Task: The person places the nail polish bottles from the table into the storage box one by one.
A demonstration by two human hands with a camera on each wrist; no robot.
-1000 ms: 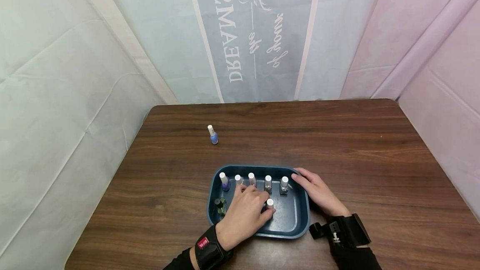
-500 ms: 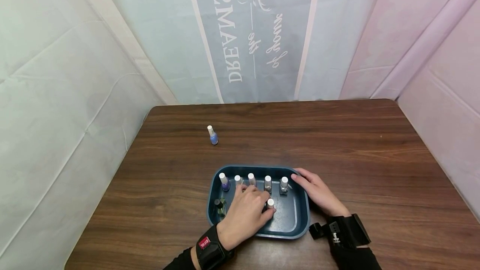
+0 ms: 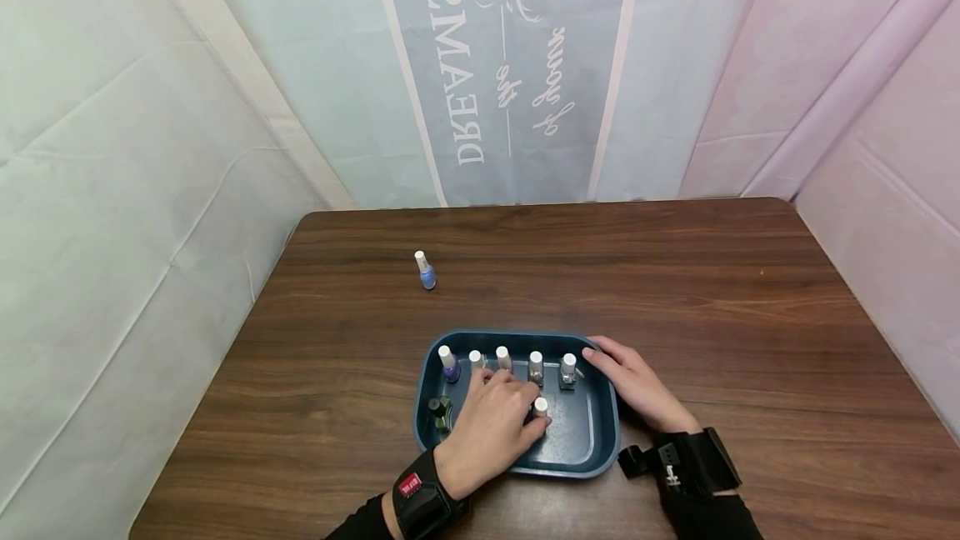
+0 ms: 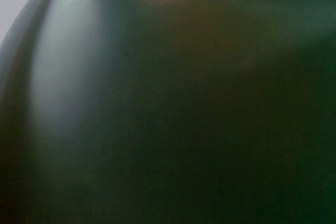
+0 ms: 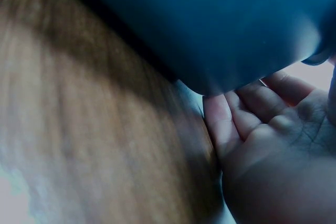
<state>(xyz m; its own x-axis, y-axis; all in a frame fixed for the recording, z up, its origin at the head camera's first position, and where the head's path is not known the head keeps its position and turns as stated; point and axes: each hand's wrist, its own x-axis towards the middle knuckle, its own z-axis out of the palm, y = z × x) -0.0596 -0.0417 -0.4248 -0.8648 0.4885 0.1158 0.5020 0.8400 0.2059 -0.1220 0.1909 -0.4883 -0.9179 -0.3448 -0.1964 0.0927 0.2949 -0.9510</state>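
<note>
My left hand (image 3: 495,423) reaches into a dark blue tray (image 3: 581,432) and holds a white-capped nail polish bottle (image 3: 541,407) between thumb and fingers; its body is mostly hidden. Along the tray's far side stand several more white-capped bottles, from a purple one (image 3: 450,367) at the left to a clear one (image 3: 567,371) at the right. A dark-capped bottle (image 3: 440,412) sits left of my hand. My right hand (image 3: 641,386) grips the tray's far right corner, thumb over the rim. In the right wrist view its fingers (image 5: 260,100) lie against the outer wall. The left wrist view is dark and blurred.
A blue nail polish bottle (image 3: 427,275) with a white cap stands on the brown wooden table (image 3: 712,298), beyond the tray to the left. Pale curtains (image 3: 300,65) hang behind the table and at both sides.
Almost nothing differs: the white-capped bottle in my left hand has shifted very slightly. The tray, the right hand and the other bottles stay in place.
</note>
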